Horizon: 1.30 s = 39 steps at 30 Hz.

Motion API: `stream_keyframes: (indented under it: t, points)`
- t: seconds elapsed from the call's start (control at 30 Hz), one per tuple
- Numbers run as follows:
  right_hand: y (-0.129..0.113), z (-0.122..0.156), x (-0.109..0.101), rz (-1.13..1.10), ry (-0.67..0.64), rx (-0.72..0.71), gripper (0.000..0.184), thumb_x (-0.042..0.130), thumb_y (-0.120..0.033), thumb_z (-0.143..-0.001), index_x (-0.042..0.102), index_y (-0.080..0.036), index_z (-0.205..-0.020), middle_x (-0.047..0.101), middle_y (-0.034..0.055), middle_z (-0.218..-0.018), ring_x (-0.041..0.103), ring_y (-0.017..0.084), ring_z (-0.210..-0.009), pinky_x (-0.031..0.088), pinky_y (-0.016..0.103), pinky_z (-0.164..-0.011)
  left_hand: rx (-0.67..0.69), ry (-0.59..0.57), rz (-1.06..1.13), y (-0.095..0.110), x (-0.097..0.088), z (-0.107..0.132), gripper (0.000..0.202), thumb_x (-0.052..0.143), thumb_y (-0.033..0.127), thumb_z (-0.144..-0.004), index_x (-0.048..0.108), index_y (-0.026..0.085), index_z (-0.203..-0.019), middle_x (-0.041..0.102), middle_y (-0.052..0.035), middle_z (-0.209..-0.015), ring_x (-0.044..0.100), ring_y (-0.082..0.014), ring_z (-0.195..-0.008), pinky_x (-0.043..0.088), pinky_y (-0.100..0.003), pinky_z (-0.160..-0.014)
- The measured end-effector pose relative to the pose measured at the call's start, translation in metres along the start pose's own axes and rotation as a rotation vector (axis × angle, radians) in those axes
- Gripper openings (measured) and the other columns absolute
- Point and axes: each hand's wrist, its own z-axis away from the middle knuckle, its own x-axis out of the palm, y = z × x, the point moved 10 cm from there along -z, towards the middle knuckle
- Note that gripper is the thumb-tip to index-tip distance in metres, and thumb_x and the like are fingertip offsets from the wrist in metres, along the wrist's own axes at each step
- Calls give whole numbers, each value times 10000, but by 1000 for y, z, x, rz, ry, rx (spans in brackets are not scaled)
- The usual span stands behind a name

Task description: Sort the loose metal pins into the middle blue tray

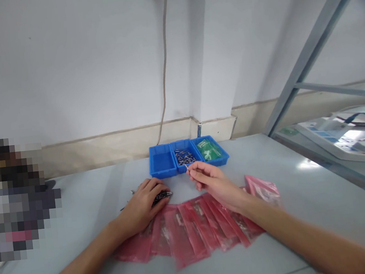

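Observation:
My left hand (147, 200) is curled over a cluster of thin dark pieces with shiny metal ends (162, 195); some of them show between thumb and fingers, and others stick out to the left. The palm covers the rest. Just in front of the middle blue bin, my right hand (208, 178) pinches a small slim metal piece (187, 167) between thumb and fingertips. That middle bin (181, 170) contains several similar small metal pieces (184, 156). Under and between my wrists lie pink translucent bags (183, 244), fanned out and overlapping, with small parts inside.
Left of the middle bin stands a bare blue bin (163, 160). A right-hand blue bin (225, 156) contains green and clear packets (209, 149). A metal frame (293, 83) rises at the right, with a power strip (334, 139) beyond it. A blurred person (17, 204) is at far left.

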Motion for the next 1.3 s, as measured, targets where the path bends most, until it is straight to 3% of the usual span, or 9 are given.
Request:
stream_keyframes:
  t: [0.2,0.27,0.4,0.5,0.7,0.83,0.97,1.13,1.3]
  points:
    - [-27,9,5,486,61,-212,102,689,-338,-1030,672,-251,-980,596,-11,-885,512,179,-783,420,320,-734,11,13,-2,0,0,0,177,573,323,-1127,668,263,-1264,637,-56,-1314,580,-268,-1193,509,-461,-1053]
    - [-31,12,7,589,73,-263,28,687,-270,-1021,673,-258,-1000,625,-2,-939,537,188,-817,431,330,-769,12,19,-1,0,0,1,175,583,318,-1122,673,262,-1261,639,-57,-1311,582,-268,-1190,512,-459,-1049]
    - [-39,17,14,697,50,-351,67,661,-208,-1019,678,-253,-973,627,21,-977,568,212,-893,445,350,-820,11,24,4,0,-1,1,180,585,318,-1121,677,260,-1264,640,-63,-1315,580,-271,-1198,514,-465,-1052]
    - [-38,15,14,623,37,-299,61,692,-223,-1001,681,-249,-946,628,17,-951,559,207,-868,434,345,-798,10,23,-2,0,-1,1,184,581,322,-1122,677,262,-1268,640,-70,-1319,577,-279,-1202,516,-477,-1051]
    - [-6,9,14,140,-39,-4,194,767,-418,-992,717,-231,-990,565,-21,-844,471,145,-719,380,307,-704,31,28,-7,2,-1,1,189,571,332,-1127,676,257,-1266,642,-76,-1310,587,-275,-1184,530,-478,-1040]
    - [7,6,14,-150,-64,84,277,798,-461,-979,740,-192,-1002,598,6,-890,449,116,-685,340,293,-662,18,13,-2,2,0,1,183,562,341,-1133,667,260,-1259,637,-67,-1309,587,-270,-1190,522,-474,-1053]
    - [9,6,15,-294,-64,133,282,834,-439,-957,730,-177,-966,564,-3,-840,417,103,-656,324,286,-650,17,18,-3,1,-1,1,182,563,333,-1130,671,263,-1258,637,-66,-1305,591,-271,-1185,526,-470,-1050]
    - [3,6,14,-196,-53,82,271,783,-461,-989,706,-203,-1014,574,0,-879,449,120,-677,346,300,-666,23,26,-1,1,-1,1,192,562,344,-1130,681,261,-1256,647,-76,-1304,591,-274,-1179,530,-473,-1050]
    - [-17,9,9,357,14,-117,165,654,-406,-1063,652,-248,-1014,589,-4,-908,517,179,-781,410,330,-736,21,21,-5,1,-1,1,196,557,345,-1133,675,259,-1264,640,-78,-1314,586,-276,-1190,527,-479,-1055]
